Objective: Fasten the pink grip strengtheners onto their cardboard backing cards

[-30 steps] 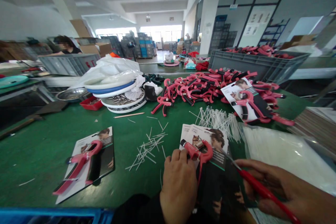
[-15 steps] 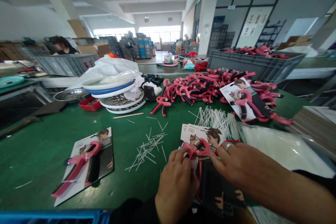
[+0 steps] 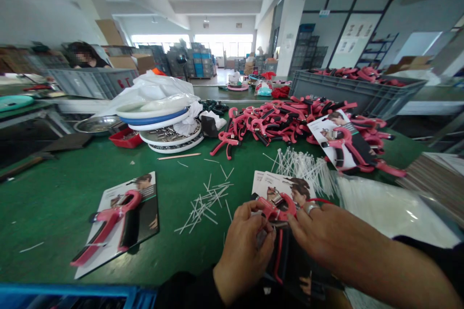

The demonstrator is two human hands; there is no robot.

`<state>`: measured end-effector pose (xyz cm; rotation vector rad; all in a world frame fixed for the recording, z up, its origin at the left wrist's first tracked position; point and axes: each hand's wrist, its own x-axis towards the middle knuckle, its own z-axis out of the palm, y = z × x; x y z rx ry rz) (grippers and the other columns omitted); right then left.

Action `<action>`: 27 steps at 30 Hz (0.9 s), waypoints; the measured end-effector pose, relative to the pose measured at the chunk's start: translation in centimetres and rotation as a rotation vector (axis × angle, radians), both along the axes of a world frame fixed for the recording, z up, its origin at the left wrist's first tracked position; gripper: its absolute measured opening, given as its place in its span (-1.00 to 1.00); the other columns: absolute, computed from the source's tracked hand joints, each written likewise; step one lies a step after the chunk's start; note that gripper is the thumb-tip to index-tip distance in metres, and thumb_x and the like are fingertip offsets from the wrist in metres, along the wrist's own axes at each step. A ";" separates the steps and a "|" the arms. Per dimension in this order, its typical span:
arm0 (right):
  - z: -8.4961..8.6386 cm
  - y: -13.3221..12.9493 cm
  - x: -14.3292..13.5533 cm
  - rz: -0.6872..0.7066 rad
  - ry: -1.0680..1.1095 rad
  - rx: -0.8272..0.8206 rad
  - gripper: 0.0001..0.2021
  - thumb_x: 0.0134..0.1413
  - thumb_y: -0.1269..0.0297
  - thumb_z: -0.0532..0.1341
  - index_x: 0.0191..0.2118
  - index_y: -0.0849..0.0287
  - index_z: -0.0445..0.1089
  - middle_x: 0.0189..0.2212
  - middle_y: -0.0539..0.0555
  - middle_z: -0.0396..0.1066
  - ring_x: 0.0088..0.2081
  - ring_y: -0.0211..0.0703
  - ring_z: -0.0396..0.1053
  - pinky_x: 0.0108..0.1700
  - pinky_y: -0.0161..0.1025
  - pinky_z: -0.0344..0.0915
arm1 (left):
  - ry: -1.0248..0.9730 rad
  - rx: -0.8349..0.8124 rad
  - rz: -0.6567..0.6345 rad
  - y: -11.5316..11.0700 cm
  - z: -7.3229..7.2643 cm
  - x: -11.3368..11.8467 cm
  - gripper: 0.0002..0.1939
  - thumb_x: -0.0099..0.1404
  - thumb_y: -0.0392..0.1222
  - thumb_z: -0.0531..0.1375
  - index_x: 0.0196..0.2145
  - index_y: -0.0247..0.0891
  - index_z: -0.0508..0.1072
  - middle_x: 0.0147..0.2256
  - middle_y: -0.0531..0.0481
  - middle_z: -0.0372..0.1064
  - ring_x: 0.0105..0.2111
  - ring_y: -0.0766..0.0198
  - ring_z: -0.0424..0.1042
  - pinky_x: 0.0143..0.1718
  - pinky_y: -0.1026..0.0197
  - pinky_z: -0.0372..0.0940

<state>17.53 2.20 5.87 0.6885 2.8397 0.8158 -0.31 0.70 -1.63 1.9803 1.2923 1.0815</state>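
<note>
A pink-and-black hand grip exerciser [image 3: 288,205] with a metal spring lies on a printed backing card [image 3: 302,181] in front of me. My left hand [image 3: 246,246] is closed at the exerciser's left side, index finger and thumb bent together against it. From the right, my right hand [image 3: 319,227], with a ring on one finger, wraps round what look like red-handled cutters [image 3: 321,200]. Their metal jaws, partly hidden, are near my left fingertips. Another hand grip exerciser [image 3: 126,207] rests on its card at the left. White cable ties [image 3: 304,166] lie bunched behind the card.
Loose white tie pieces [image 3: 205,205] are scattered mid-table. A heap of pink exercisers [image 3: 268,120] lies behind, below a grey crate [image 3: 358,89]. Stacked round trays [image 3: 170,137] stand back left, a blue crate [image 3: 72,290] front left, a plastic bag [image 3: 391,203] right. A person sits far left.
My left fingers have bent and lifted slightly at the exerciser's edge. My right hand keeps its hold with the cutters almost in place. The whole view has shifted a little.
</note>
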 end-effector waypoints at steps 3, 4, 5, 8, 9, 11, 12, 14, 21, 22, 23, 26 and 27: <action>-0.2 -0.2 -0.4 -0.050 -0.016 0.020 -0.80 -0.19 0.54 0.17 -0.36 0.24 0.43 -0.43 0.20 0.47 -0.54 -0.08 0.32 -0.55 -0.18 0.16 | -0.043 -0.024 -0.019 0.1 0.1 0.0 -0.91 0.12 -0.40 0.15 -0.44 -0.25 0.40 -0.12 -0.12 0.29 -0.05 0.14 0.26 -0.06 0.08 0.21; -0.3 -0.3 -0.5 -0.065 -0.024 0.025 -0.80 -0.18 0.53 0.17 -0.34 0.24 0.43 -0.42 0.21 0.48 -0.53 -0.08 0.32 -0.54 -0.18 0.17 | -0.060 -0.033 -0.022 0.1 0.2 0.0 -0.90 0.12 -0.40 0.15 -0.44 -0.25 0.40 -0.13 -0.11 0.29 -0.06 0.15 0.26 -0.07 0.09 0.21; -0.3 -0.4 -0.6 -0.079 -0.032 0.025 -0.79 -0.17 0.52 0.17 -0.32 0.24 0.43 -0.42 0.21 0.48 -0.53 -0.08 0.33 -0.54 -0.18 0.16 | -0.076 -0.043 -0.025 0.1 0.2 0.1 -0.90 0.12 -0.40 0.15 -0.45 -0.25 0.40 -0.14 -0.10 0.29 -0.07 0.15 0.27 -0.07 0.10 0.21; -0.3 -0.3 -0.7 -0.082 -0.035 0.007 -0.80 -0.16 0.53 0.18 -0.33 0.25 0.43 -0.45 0.18 0.47 -0.54 -0.11 0.32 -0.54 -0.20 0.15 | -0.115 -0.067 -0.035 0.2 0.1 0.1 -0.89 0.11 -0.41 0.15 -0.46 -0.24 0.40 -0.15 -0.08 0.29 -0.09 0.17 0.27 -0.09 0.12 0.21; -0.3 -0.3 -0.6 -0.065 -0.028 -0.005 -0.81 -0.16 0.53 0.18 -0.34 0.24 0.43 -0.46 0.17 0.46 -0.54 -0.11 0.32 -0.55 -0.21 0.14 | -0.125 -0.073 -0.029 0.2 0.0 0.1 -0.89 0.12 -0.41 0.15 -0.46 -0.24 0.40 -0.16 -0.07 0.29 -0.09 0.17 0.27 -0.09 0.13 0.21; -0.3 0.0 -0.4 -0.023 -0.011 -0.042 -0.85 -0.15 0.53 0.19 -0.37 0.23 0.42 -0.50 0.14 0.45 -0.56 -0.13 0.31 -0.57 -0.23 0.12 | -0.146 -0.082 0.005 0.3 0.0 0.1 -0.89 0.11 -0.41 0.16 -0.46 -0.24 0.40 -0.18 -0.07 0.29 -0.10 0.18 0.28 -0.09 0.13 0.20; -0.3 0.2 -0.2 -0.009 -0.004 -0.061 -0.86 -0.14 0.53 0.20 -0.38 0.23 0.42 -0.51 0.12 0.44 -0.57 -0.15 0.31 -0.59 -0.24 0.12 | -0.155 -0.085 0.024 0.3 -0.1 0.1 -0.89 0.11 -0.41 0.16 -0.47 -0.24 0.40 -0.19 -0.07 0.29 -0.11 0.18 0.28 -0.09 0.13 0.20; -0.2 0.4 0.1 0.002 -0.003 -0.104 -0.88 -0.13 0.51 0.22 -0.38 0.23 0.41 -0.51 0.11 0.43 -0.59 -0.17 0.30 -0.61 -0.26 0.10 | -0.163 -0.084 0.050 0.2 -0.2 0.1 -0.89 0.11 -0.41 0.16 -0.48 -0.25 0.39 -0.20 -0.07 0.29 -0.12 0.18 0.29 -0.09 0.13 0.19; 0.1 0.5 0.5 -0.019 -0.001 -0.202 -0.81 -0.18 0.57 0.22 -0.36 0.23 0.41 -0.54 0.07 0.43 -0.59 -0.15 0.36 -0.64 -0.30 0.08 | -0.172 -0.047 0.083 0.1 -0.1 0.3 -0.90 0.16 -0.37 0.13 -0.48 -0.26 0.38 -0.21 -0.08 0.28 -0.10 0.16 0.28 -0.08 0.10 0.20; 0.3 0.6 0.7 -0.018 0.006 -0.222 -0.79 -0.21 0.59 0.22 -0.37 0.22 0.41 -0.56 0.05 0.43 -0.60 -0.15 0.36 -0.64 -0.30 0.07 | -0.199 -0.042 0.099 0.1 -0.2 0.2 -0.90 0.19 -0.35 0.11 -0.47 -0.26 0.37 -0.20 -0.09 0.27 -0.09 0.16 0.28 -0.08 0.10 0.20; 0.5 0.8 0.9 -0.027 0.016 -0.243 -0.78 -0.23 0.61 0.21 -0.38 0.20 0.40 -0.56 0.04 0.43 -0.61 -0.16 0.37 -0.64 -0.31 0.06 | -0.238 -0.028 0.136 0.3 -0.3 -0.1 -0.89 0.22 -0.32 0.09 -0.45 -0.25 0.35 -0.18 -0.09 0.26 -0.08 0.17 0.28 -0.07 0.10 0.19; 1.4 1.4 1.5 -0.115 0.060 -0.326 -0.78 -0.20 0.56 0.22 -0.36 0.15 0.41 -0.52 0.06 0.45 -0.58 -0.13 0.39 -0.61 -0.31 0.06 | -0.292 0.052 0.341 0.7 -0.9 -2.0 -0.89 0.29 -0.24 0.04 -0.39 -0.23 0.31 -0.13 -0.11 0.22 -0.04 0.16 0.25 -0.04 0.07 0.17; 1.7 1.5 1.5 -0.161 0.076 -0.377 -0.79 -0.19 0.50 0.23 -0.34 0.12 0.41 -0.49 0.07 0.46 -0.55 -0.10 0.41 -0.59 -0.30 0.09 | -0.255 0.083 0.420 0.8 -1.1 -3.0 -0.92 0.28 -0.23 0.05 -0.37 -0.23 0.31 -0.12 -0.11 0.21 -0.03 0.14 0.24 -0.03 0.05 0.16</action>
